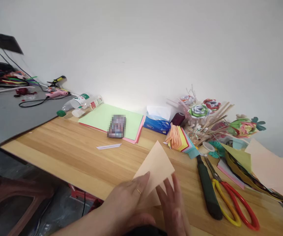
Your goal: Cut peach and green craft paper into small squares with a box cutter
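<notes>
A peach sheet of paper (157, 160) with a fold across it stands at a slant above the near part of the table. My left hand (129, 195), a ring on one finger, holds the sheet's left side, its fingers lying against the paper and its thumb lower down. At the right corner, my right hand (173, 205) has its fingertips on the paper's edge, the fingers bent and partly behind the sheet. A lower flap of the same paper shows between the two hands.
Scissors (227, 191) and a black-handled knife (208, 190) lie to the right. Behind are folded coloured papers (178, 137), a blue tissue pack (157, 124) and paper flowers (199, 110). A phone (117, 126) rests on green sheets (96, 114). White strips (109, 146) lie left of centre.
</notes>
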Demonstrator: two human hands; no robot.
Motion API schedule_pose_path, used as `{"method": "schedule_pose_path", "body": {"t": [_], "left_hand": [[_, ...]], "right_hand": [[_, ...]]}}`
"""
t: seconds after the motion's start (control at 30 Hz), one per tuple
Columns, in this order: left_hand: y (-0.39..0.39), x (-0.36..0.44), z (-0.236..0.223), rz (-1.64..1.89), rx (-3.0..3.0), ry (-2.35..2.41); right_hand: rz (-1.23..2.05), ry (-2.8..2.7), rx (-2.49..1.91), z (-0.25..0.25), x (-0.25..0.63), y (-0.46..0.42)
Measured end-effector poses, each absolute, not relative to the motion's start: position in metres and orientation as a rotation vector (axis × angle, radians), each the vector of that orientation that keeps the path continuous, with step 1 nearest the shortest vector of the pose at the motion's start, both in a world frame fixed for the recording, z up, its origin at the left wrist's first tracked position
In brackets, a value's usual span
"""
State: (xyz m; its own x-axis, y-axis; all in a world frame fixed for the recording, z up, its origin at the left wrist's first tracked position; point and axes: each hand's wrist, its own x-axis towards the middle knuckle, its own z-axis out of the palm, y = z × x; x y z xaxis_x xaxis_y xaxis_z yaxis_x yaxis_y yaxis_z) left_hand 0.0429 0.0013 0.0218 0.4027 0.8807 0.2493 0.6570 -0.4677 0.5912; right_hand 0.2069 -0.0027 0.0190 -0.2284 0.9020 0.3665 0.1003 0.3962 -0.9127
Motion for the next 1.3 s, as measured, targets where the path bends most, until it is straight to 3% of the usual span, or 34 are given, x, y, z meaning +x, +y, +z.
{"method": "schedule_pose_path", "body": {"t": [0.2, 0.33, 0.43, 0.57, 0.7, 0.83, 1.07, 1.3], "left_hand": [[0.0, 0.036, 0.044, 0.969, 1.813, 1.445], [0.003, 0.022, 0.038, 1.19, 1.67, 1.516], [0.009, 0.008, 0.026, 1.156, 1.886, 1.727], [0.014, -0.002, 0.028, 1.072, 2.428, 1.868], [0.015, 0.003, 0.056, 0.54, 2.808, 1.17], [0.025, 0.007, 0.074, 0.125, 2.675, 0.952], [0.068, 0.011, 0.067, 0.072, 2.683, 0.878], [0.093, 0.023, 0.061, 0.058, 2.62, 1.007]], "right_hand": [[0.891, -1.901, -0.862, 0.018, 0.196, 0.001], [0.177, -2.373, -0.832, 0.001, 0.214, 0.021], [-0.442, -2.66, -0.703, -0.005, 0.224, 0.03], [-0.728, -2.777, -0.646, 0.015, 0.222, 0.026], [-0.528, -2.885, -0.558, 0.029, 0.219, 0.022], [-0.198, -2.935, -0.567, 0.023, 0.227, 0.024], [0.767, -3.15, -0.643, 0.072, 0.237, 0.033], [0.869, -3.03, -0.817, 0.092, 0.247, 0.031]]}}
